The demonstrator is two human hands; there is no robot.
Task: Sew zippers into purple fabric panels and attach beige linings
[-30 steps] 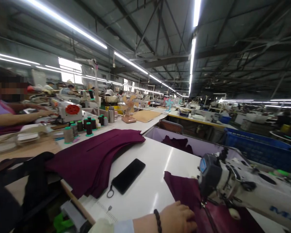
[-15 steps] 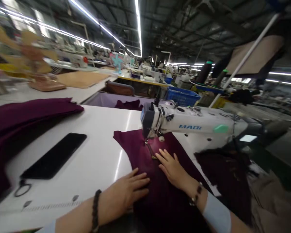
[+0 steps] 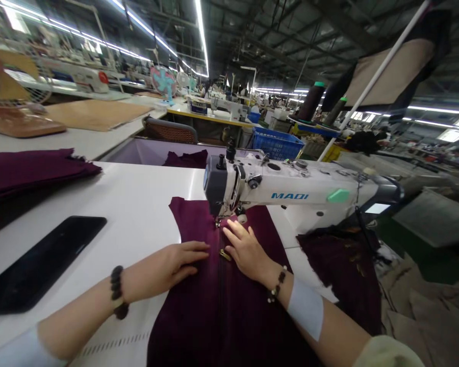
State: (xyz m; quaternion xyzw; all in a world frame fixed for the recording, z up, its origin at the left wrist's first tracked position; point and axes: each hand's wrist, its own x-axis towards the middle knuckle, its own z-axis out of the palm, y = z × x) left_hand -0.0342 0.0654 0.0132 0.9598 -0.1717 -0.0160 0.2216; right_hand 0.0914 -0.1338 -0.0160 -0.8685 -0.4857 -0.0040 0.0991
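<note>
Purple cloth (image 3: 199,316): flat on white surface (image 3: 137,199), under the fingers
Left fingers (image 3: 193,246): close together, at 9 o'clock from gold zip pull (image 3: 225,255)
Right fingers (image 3: 237,230): spread a little, at 2 o'clock

Single head-worn view, facing forward and down, near hands (image 3: 250,256) and purple fabric (image 3: 193,316).

The cloth panel (image 3: 199,306) lies on the worktop (image 3: 137,199), partly beneath the sewing machine (image 3: 290,191). Seen from its head (image 3: 216,183), the phone (image 3: 46,260) lies near nine o'clock, the cloth stack (image 3: 26,173) at ten, the basket (image 3: 277,145) around one, other cloth pieces (image 3: 344,275) at four.
</note>
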